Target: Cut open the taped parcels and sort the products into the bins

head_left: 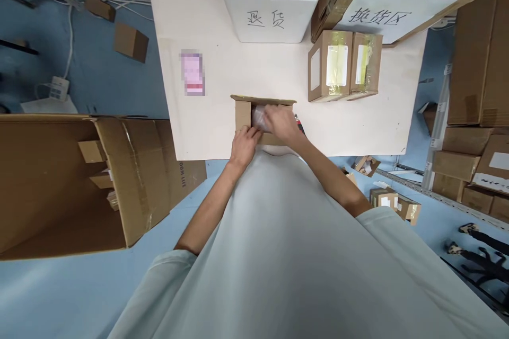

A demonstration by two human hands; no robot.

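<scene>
Box (243, 113), small, open: table (358, 132), near edge, middle. Plastic-wrapped item (257, 116): inside it. Right hand (281, 123): bent at item; whether pinching, cannot tell. Left hand (244, 144): at box's near left; grip, cannot tell. Two taped boxes (330, 85): right. White tub (266, 33): far side. Pink item (193, 71), blurred: left.

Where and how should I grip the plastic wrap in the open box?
Pinch the exposed top of the plastic wrap, probably best from above: the box opens upward and surrounds it. The right hand reaches in that way; the left hand is at the near edge.
</scene>
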